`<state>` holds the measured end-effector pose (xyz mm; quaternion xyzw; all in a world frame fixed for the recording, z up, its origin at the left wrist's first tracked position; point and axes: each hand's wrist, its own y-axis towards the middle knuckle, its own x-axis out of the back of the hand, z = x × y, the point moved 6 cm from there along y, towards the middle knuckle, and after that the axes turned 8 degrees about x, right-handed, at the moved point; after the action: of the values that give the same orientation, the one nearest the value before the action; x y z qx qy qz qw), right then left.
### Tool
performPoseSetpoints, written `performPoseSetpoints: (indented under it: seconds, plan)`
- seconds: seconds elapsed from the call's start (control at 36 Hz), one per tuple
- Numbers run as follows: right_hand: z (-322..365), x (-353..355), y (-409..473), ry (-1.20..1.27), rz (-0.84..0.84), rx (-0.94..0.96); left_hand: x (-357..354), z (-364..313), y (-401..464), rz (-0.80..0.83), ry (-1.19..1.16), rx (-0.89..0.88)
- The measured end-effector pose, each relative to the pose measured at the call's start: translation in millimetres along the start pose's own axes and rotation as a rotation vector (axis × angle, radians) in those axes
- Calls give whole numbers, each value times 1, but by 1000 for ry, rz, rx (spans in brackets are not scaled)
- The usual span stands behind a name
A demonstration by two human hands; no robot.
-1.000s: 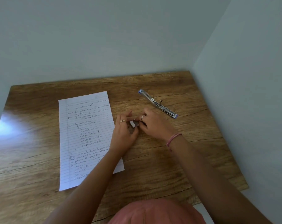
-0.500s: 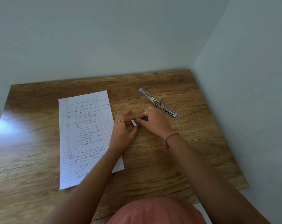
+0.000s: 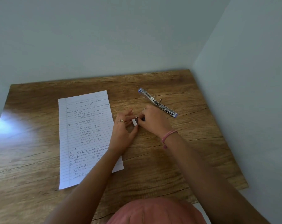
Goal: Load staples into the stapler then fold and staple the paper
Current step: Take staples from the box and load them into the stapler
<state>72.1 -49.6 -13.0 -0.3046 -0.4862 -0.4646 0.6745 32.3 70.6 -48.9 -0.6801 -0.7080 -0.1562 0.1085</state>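
A small white staple box (image 3: pixel 134 122) sits between my two hands near the middle of the table. My left hand (image 3: pixel 123 131) grips it from the left with thumb and fingers. My right hand (image 3: pixel 153 121) pinches at its far end, where something dark shows; whether that is staples I cannot tell. The stapler (image 3: pixel 158 103) lies swung open flat, metal with purple ends, just beyond my right hand and untouched. A lined sheet of paper (image 3: pixel 83 136) with handwriting lies flat to the left, its lower right corner under my left forearm.
The wooden table (image 3: pixel 193 151) stands in a corner, with pale walls behind it and along its right side. A pink garment shows at the bottom of the view. A bright glare lies on the table's left part.
My right hand has shifted slightly at the box's end, fingers working there. The box has stayed in my left hand. Stapler and paper have not moved.
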Motion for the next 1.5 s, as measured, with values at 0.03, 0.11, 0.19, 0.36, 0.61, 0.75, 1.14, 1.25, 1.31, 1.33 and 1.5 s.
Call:
performPoseSetpoints:
  seconds: [0.03, 0.11, 0.19, 0.36, 0.61, 0.75, 1.14, 1.25, 1.31, 1.33, 1.5]
  plan:
    - [0, -1, 0, -14, -2, 3, -1, 1, 0, 6, 13, 0]
    - [-3, -3, -1, 19, 1, -1, -3, 4, 1, 28, 57, 23]
    - [-10, -5, -3, 159, 7, -47, -4, 5, 1, 35, 91, 44]
    - [-27, 2, -11, 544, -57, -171, -3, 2, 1, 16, 140, 33]
    - [-65, 18, -41, 751, -197, -359, -4, 1, 1, 8, 143, 54]
    - [-76, 26, -55, 410, -153, -281, -4, 1, 2, 15, 156, 65]
    - [-73, 29, -74, 388, -98, -250, -4, 2, 2, 17, 162, 61]
    - [-64, 13, -85, 374, 46, -186, -5, 2, 3, 14, 169, 59]
    - [-60, 7, -88, 370, 69, -183, -5, 3, 3, 13, 169, 55]
    - [-58, 5, -89, 370, 61, -181, -5, 4, 3, 12, 170, 54]
    - [-45, 5, -86, 302, 61, -92, -5, 3, 3, 4, 163, 45]
